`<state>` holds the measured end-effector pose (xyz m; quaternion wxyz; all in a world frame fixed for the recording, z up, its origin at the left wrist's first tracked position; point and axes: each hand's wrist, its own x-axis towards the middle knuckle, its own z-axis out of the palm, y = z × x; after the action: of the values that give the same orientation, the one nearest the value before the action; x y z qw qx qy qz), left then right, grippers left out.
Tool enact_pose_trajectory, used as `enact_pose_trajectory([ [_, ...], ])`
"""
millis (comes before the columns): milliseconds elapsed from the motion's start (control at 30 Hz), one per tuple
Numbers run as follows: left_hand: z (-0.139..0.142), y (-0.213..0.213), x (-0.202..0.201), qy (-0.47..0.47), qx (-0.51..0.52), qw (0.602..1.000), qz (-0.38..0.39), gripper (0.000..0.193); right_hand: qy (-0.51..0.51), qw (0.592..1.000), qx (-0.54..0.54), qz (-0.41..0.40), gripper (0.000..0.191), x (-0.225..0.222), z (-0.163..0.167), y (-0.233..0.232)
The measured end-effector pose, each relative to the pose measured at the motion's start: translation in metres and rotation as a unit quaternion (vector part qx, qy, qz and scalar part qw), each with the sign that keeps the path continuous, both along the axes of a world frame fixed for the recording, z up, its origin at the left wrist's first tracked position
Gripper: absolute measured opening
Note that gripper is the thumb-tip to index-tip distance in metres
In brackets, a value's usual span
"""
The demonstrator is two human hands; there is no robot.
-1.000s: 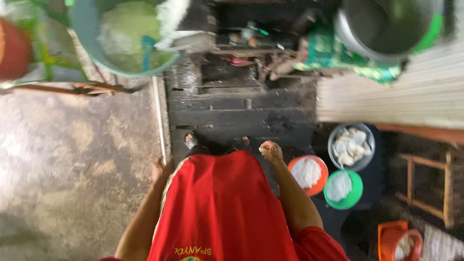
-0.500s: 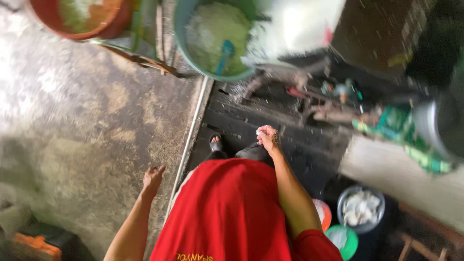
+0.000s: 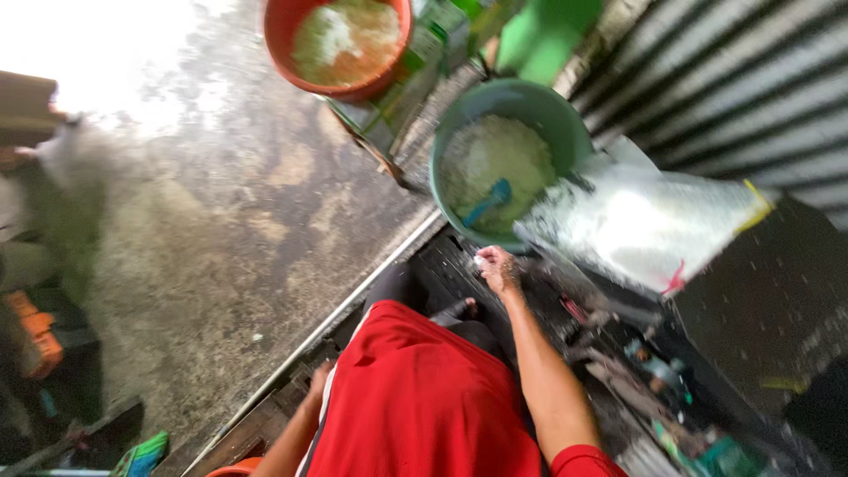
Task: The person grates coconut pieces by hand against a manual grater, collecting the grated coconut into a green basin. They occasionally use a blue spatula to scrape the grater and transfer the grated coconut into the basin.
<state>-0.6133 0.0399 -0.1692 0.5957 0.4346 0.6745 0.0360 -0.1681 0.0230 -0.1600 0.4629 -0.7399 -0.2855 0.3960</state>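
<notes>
White lump (image 3: 481, 261), small and pale, sits pinched at the tips of the right hand (image 3: 500, 269), whose fingers (image 3: 488, 263) are curled together around it; what the lump is made of cannot be told. The hand is stretched forward over dark, wet boards, just beside the near rim of a teal tub (image 3: 565, 124). That tub holds a pale, grainy white mass with a blue scoop (image 3: 488, 201) lying in it. Touching the tub's right side lies a clear plastic bag (image 3: 645, 221) filled with white stuff, tied with a red string at its lower corner.

Farther off, an orange-red basin (image 3: 284, 53) holds a similar pale mass; it stands apart from the teal tub, with green crates between them. A corrugated metal wall (image 3: 751, 79) runs along the right.

Left hand (image 3: 318, 380) hangs low beside the red shirt (image 3: 415, 397), near a metal rail that edges the stained concrete floor (image 3: 194, 238). Only part of it shows past the shirt, so whether its fingers are spread or closed cannot be told. A bare foot (image 3: 455, 311) shows just ahead of the shirt hem.
</notes>
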Motion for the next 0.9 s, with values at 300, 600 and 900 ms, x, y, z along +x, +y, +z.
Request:
enact_pose_trajectory([
  [300,0.018,0.083,0.054,-0.003,-0.127,0.99,-0.055,0.037,-0.187,0.981,-0.054,-0.019,0.045,0.026,-0.02,0.049],
  [600,0.004,0.275,0.263,0.049,0.161,0.866,-0.471,0.04,-0.145,0.959,-0.17,-0.177,0.066,0.004,-0.05,0.061],
  [900,-0.026,0.343,0.331,-0.036,0.254,0.583,-0.771,0.052,-0.199,0.876,-0.318,-0.302,0.066,-0.038,-0.07,0.074],
])
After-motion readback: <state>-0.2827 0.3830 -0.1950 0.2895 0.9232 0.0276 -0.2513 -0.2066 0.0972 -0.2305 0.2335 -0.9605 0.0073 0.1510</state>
